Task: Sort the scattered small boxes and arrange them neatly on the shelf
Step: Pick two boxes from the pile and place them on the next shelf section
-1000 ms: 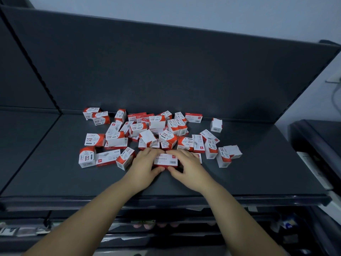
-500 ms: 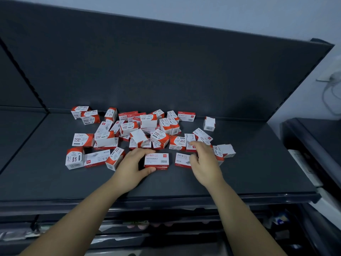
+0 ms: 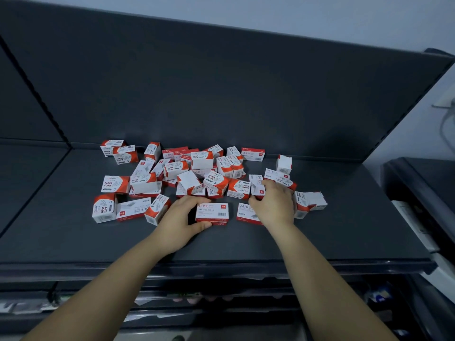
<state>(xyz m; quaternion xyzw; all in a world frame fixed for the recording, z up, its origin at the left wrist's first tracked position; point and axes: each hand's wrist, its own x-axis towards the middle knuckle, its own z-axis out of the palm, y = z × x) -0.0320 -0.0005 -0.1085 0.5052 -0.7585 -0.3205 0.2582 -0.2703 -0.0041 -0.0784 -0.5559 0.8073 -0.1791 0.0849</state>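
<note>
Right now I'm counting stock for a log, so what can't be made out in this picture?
- Head view, right hand: its fingers hide whether it grips anything.
- The lower box under the barcode box that the left hand grips: only its front edge shows.
- The pile: boxes overlap, so no exact count.
- The lower shelves: dark and blurred.

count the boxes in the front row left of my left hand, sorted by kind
paper clip boxes: 2
staple box: 1
total: 3
</note>
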